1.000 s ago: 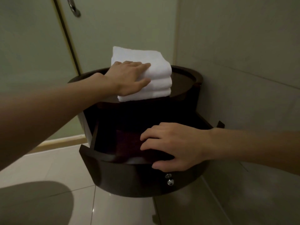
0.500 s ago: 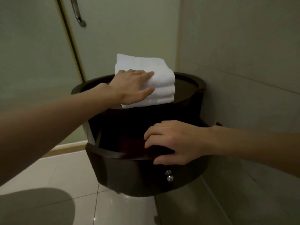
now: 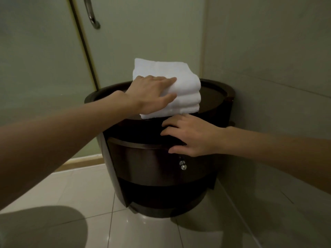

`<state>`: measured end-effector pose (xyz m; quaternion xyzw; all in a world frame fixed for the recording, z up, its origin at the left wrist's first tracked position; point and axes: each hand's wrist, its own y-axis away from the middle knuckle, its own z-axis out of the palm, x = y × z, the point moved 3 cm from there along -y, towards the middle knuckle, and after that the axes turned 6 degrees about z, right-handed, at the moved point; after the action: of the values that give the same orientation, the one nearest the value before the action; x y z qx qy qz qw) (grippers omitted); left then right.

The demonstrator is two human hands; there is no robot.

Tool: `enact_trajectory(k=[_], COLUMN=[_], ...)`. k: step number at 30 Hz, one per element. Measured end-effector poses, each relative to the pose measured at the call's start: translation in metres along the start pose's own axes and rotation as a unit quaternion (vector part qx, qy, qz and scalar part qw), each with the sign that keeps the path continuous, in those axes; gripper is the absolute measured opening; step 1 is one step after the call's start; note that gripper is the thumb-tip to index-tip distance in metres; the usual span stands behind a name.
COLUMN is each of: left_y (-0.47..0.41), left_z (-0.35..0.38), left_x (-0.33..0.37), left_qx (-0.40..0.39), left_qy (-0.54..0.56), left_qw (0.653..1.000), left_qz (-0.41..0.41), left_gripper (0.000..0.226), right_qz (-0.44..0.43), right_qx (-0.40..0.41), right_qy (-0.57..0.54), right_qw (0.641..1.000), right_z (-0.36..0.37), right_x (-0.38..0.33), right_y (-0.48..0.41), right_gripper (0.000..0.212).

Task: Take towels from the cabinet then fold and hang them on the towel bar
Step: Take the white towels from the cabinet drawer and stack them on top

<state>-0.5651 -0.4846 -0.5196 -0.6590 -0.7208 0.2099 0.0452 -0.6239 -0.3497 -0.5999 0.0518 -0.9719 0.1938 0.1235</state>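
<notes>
Head view: towels (image 3: 180, 81) lie under flat, straight-fingered left grip (image 3: 150, 94); right grip (image 3: 194, 137), also unclenched, presses drawer (image 3: 143, 163).

Cabinet top (image 3: 213, 93): offered room right of the towel stack (image 3: 186, 83).
Wall (image 3: 268, 77): stood hard against the right side.
Glass door (image 3: 44, 77): closed off the rear left.

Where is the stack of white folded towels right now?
Head view, centre: the stack of white folded towels sits atop the dark round wooden cabinet, under the left hand.
</notes>
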Motion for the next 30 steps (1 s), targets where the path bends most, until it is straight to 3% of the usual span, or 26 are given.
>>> enact_trajectory(k=[14, 24, 30], left_y=[-0.012, -0.008, -0.009], left_z=[-0.004, -0.001, -0.001], left_x=[-0.015, -0.014, -0.015], left_qx=[-0.002, 0.017, 0.020], left_qy=[0.129, 0.108, 0.095], left_qw=[0.988, 0.992, 0.993], left_qz=[-0.079, -0.066, -0.063], left_gripper=[0.045, 0.045, 0.046], right_qz=[0.024, 0.045, 0.079], right_qx=[0.098, 0.123, 0.147], right_qy=[0.083, 0.117, 0.081], right_qw=[0.991, 0.984, 0.983], right_z=[0.023, 0.033, 0.044], right_x=[0.012, 0.009, 0.012], right_y=[-0.020, -0.027, -0.037], right_gripper=[0.060, 0.066, 0.052])
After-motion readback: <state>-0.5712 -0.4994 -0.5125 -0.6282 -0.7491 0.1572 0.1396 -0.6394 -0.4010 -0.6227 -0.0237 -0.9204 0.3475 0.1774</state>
